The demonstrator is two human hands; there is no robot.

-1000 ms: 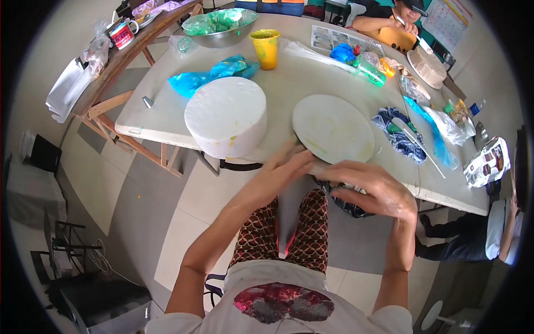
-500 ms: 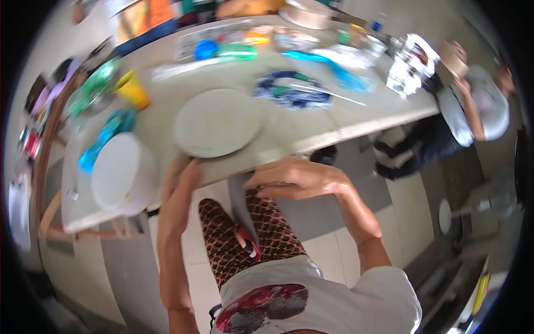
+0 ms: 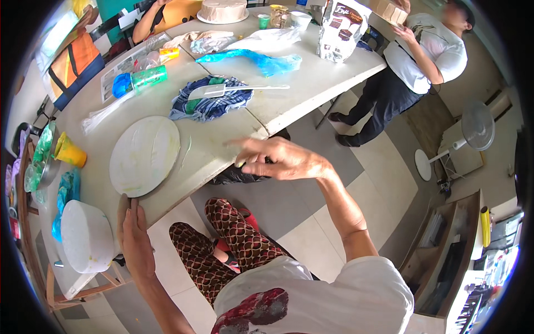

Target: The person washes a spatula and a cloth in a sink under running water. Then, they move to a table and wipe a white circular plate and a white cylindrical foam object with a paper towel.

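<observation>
A round white board (image 3: pixel 144 158), smeared with a pale yellowish residue, lies at the near edge of the table (image 3: pixel 219 150). My left hand (image 3: pixel 137 236) is at its near side, fingers stretched out and nothing in them. Whether the fingertips touch the board is hard to tell. Over the table's front edge my right hand (image 3: pixel 283 158) hovers empty, fingers apart and slightly blurred. A tall white round block (image 3: pixel 86 236) stands left of my left hand. Beyond the board, a white spatula (image 3: pixel 214 91) rests on a crumpled blue checked cloth (image 3: pixel 186 106).
A blue plastic bag (image 3: pixel 267 62), yellow cup (image 3: pixel 70 150) and silver pouch (image 3: pixel 343 30) are on the table. At the far side stands a beige cake (image 3: pixel 223 10). A person (image 3: pixel 425 50) holds a box at right, near a standing fan (image 3: pixel 477 125).
The view has swung to the right, so the table's things sit further left. My right hand is farther from the board; my left hand remains close to its near side.
</observation>
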